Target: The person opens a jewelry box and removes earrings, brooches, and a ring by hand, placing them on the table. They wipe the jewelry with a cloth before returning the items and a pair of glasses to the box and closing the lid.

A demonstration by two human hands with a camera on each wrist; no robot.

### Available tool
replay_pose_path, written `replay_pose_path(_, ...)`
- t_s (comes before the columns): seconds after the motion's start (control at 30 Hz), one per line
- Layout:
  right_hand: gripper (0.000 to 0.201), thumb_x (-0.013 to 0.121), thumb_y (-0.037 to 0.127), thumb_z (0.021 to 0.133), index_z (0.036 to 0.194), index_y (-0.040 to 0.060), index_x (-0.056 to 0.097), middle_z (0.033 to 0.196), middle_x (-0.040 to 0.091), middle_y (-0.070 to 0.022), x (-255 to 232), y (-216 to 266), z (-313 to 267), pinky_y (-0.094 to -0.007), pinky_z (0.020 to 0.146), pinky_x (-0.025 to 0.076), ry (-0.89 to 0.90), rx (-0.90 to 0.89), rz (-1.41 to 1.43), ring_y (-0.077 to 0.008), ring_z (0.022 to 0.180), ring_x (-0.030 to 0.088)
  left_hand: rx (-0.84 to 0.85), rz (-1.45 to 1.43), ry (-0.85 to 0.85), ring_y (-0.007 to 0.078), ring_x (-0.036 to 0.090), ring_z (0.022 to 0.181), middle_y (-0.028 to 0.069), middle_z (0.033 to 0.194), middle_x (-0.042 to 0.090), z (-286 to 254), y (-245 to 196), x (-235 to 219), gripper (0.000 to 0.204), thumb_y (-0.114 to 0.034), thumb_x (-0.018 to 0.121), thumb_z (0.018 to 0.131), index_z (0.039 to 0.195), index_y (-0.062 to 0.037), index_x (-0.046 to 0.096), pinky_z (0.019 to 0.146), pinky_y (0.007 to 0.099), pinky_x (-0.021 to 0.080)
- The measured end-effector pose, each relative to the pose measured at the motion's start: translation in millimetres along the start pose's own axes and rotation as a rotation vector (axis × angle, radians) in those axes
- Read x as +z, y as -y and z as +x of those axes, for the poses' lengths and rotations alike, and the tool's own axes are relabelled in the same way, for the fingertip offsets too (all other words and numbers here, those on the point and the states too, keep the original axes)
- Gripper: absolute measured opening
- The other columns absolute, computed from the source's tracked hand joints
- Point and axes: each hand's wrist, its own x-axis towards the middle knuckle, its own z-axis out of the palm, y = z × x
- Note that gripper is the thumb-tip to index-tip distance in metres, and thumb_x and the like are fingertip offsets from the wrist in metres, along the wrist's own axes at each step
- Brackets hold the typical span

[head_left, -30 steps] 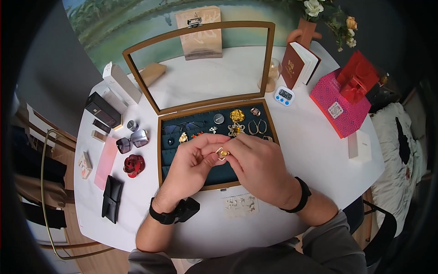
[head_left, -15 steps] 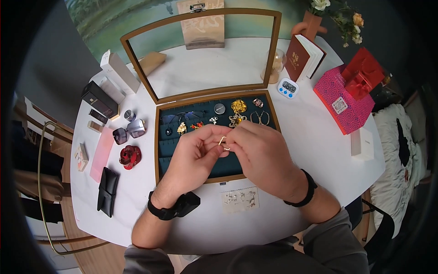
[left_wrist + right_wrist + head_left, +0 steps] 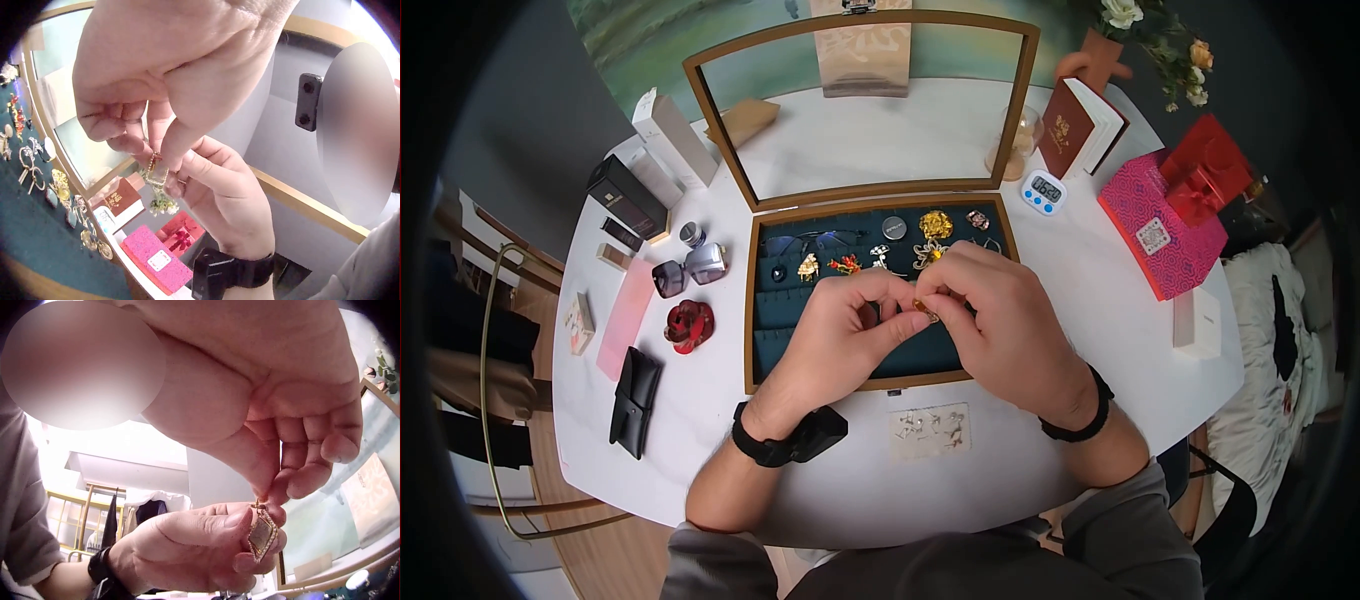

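Observation:
A small gold earring with a beaded, diamond-shaped frame (image 3: 263, 536) is held between both hands. In the head view the left hand (image 3: 847, 335) pinches it between thumb and fingers, and the right hand (image 3: 1010, 325) pinches its upper end. From the right wrist view, the earring dangles below the right fingertips against the left thumb and fingers. Both hands are over the front part of an open display case (image 3: 752, 300) lined in dark green, which bears brooches, including a gold flower (image 3: 936, 224), and eyeglasses (image 3: 812, 241).
The glass lid (image 3: 1032, 75) stands raised behind. Left are sunglasses (image 3: 705, 263), a red flower (image 3: 689, 327), a black pouch (image 3: 635, 403) and boxes. Right are a timer (image 3: 1043, 192), a book (image 3: 1068, 130) and a pink bag (image 3: 1165, 225). An earring card (image 3: 930, 431) lies in front.
The hands have shifted slightly right and stay close together. The gold piece has turned between the fingertips and is now more covered in the head view. The head view has shifted too.

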Motion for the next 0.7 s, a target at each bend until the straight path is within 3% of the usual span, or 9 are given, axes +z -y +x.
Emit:
replay_pose_path(0.07,0.004,0.068,-0.002,0.096,0.097,0.0014,0.066,0.092,0.063,-0.0139,-0.7,-0.1,-0.1,-0.0451,0.074,0.053,0.005,-0.001,0.017,-0.0370,0.086,0.067,0.040,-0.021,-0.011,0.0042,0.062,0.087,-0.0010,0.101,0.075,1.1,4.3,3.1,0.014,-0.003,0.079,0.101,0.114,0.0003,0.076,0.076,0.0224,0.052)
replay_pose_path(0.13,0.004,0.067,-0.002,0.096,0.096,0.0014,0.065,0.092,0.063,-0.0141,-1.0,-0.2,-0.2,-0.0452,0.074,0.053,0.003,-0.002,0.011,-0.0371,0.086,0.067,0.121,-0.058,-0.077,0.0024,0.045,0.067,-0.0059,0.081,0.068,2.6,4.3,6.0,0.009,-0.007,0.084,0.096,0.104,-0.0049,0.080,0.059,0.0228,0.040)
replay_pose_path(0.17,0.004,0.067,-0.002,0.096,0.096,0.0014,0.065,0.092,0.063,-0.0144,-0.9,-0.1,-0.1,-0.0453,0.074,0.053,0.002,-0.003,0.006,-0.0373,0.085,0.067,0.120,-0.058,-0.078,0.0024,0.045,0.067,-0.0059,0.081,0.068,2.2,2.5,5.5,0.009,-0.007,0.084,0.096,0.104,-0.0049,0.080,0.059,0.0228,0.040)
replay_pose_path(0.27,0.005,0.067,-0.003,0.096,0.097,0.0013,0.065,0.093,0.063,-0.0147,-1.7,1.1,0.0,-0.0455,0.074,0.053,0.013,0.010,0.016,-0.0377,0.085,0.067,0.151,0.024,-0.090,0.0018,0.053,0.071,-0.0044,0.089,0.075,1.2,-4.1,3.9,0.012,-0.006,0.084,0.096,0.107,-0.0046,0.078,0.063,0.0221,0.043)
replay_pose_path(0.33,0.005,0.067,-0.003,0.096,0.097,0.0011,0.065,0.093,0.063,-0.0149,-0.1,-0.7,-0.5,-0.0457,0.074,0.053,0.008,0.008,0.026,-0.0379,0.086,0.067,0.158,-0.031,-0.074,0.0068,0.069,0.096,0.0016,0.108,0.079,1.0,-5.4,2.3,0.023,-0.004,0.083,0.097,0.118,-0.0007,0.074,0.077,0.0244,0.052)
replay_pose_path(0.53,0.005,0.067,-0.003,0.096,0.098,0.0003,0.064,0.093,0.063,-0.0156,-0.4,-2.4,0.3,-0.0464,0.074,0.052,-0.008,-0.010,0.037,-0.0386,0.085,0.066,0.113,-0.219,-0.094,0.0105,0.073,0.102,0.0078,0.112,0.079,0.9,-2.3,2.1,0.031,0.003,0.082,0.095,0.123,0.0021,0.070,0.087,0.0251,0.057)
replay_pose_path(0.63,0.005,0.067,-0.003,0.096,0.098,0.0001,0.064,0.093,0.063,-0.0158,0.3,-3.3,0.7,-0.0462,0.073,0.052,-0.010,-0.018,0.043,-0.0386,0.085,0.066,0.135,-0.179,-0.096,0.0121,0.073,0.100,0.0092,0.113,0.079,0.5,-3.5,0.6,0.031,0.005,0.081,0.095,0.124,0.0024,0.070,0.091,0.0265,0.059)
replay_pose_path(0.67,0.005,0.067,-0.003,0.096,0.098,0.0001,0.064,0.093,0.063,-0.0158,0.5,-3.6,0.6,-0.0460,0.073,0.052,-0.013,-0.022,0.046,-0.0383,0.085,0.066,0.135,-0.179,-0.096,0.0121,0.073,0.100,0.0092,0.113,0.079,1.2,-3.2,1.2,0.031,0.005,0.081,0.095,0.124,0.0024,0.070,0.091,0.0265,0.059)
replay_pose_path(0.7,0.005,0.067,-0.003,0.096,0.098,0.0001,0.064,0.093,0.063,-0.0158,0.7,-2.9,0.6,-0.0460,0.073,0.052,-0.012,-0.021,0.046,-0.0383,0.085,0.066,0.156,-0.207,-0.118,0.0072,0.072,0.094,0.0058,0.108,0.080,2.1,-2.6,2.2,0.028,0.005,0.082,0.094,0.120,-0.0001,0.072,0.081,0.0226,0.053)
